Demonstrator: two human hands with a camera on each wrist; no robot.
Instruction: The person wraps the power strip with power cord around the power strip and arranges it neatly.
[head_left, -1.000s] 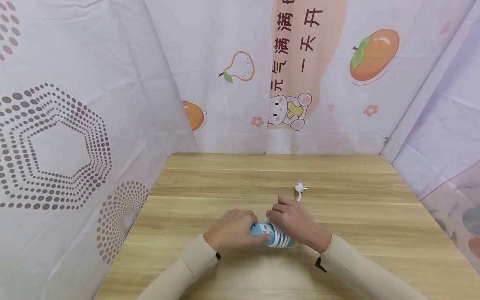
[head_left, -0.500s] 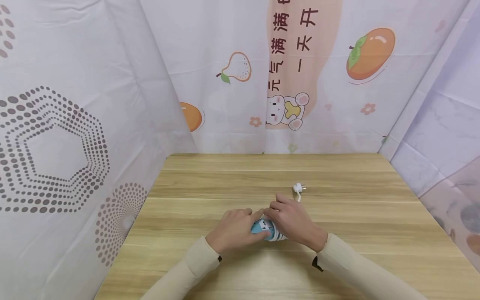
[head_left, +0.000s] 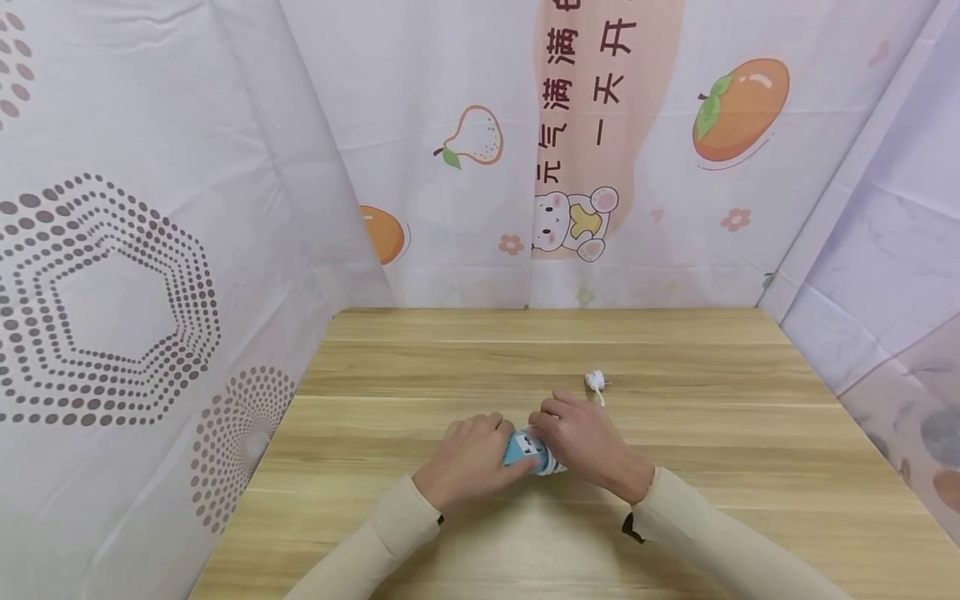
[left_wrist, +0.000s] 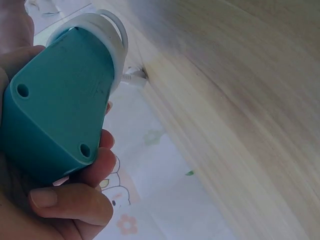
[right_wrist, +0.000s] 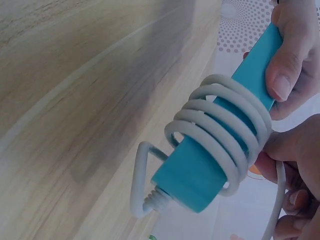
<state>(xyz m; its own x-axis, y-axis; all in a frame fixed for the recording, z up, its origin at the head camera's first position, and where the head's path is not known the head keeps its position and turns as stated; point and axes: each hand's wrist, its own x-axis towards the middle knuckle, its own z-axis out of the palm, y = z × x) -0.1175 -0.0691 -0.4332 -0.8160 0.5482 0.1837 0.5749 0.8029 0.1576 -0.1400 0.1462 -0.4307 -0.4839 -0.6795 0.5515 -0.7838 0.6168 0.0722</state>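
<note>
A blue power strip (head_left: 516,452) with its white cord (right_wrist: 278,197) wound round it in several coils is held up over the table. My left hand (head_left: 471,458) grips the strip's end away from the cord outlet, fingers round one side and thumb across the other. In the right wrist view, the outlet end of the strip (right_wrist: 192,180) points down beside the coils. My right hand (head_left: 588,442) pinches the cord's free length between thumb and forefinger, right beside the coils. Beyond that hand the white plug (head_left: 595,381) lies on the table, its cord leading back towards the hand.
The wood-grain table (head_left: 420,358) ends at a printed curtain (head_left: 420,50) along the back. Another patterned cloth (head_left: 120,308) hangs on the left, and a pale marbled sheet (head_left: 877,250) closes off the right side.
The strip has tilted, so fewer coils show beside my right hand in the head view. The plug has turned slightly on the table. Both hands keep nearly the same places.
</note>
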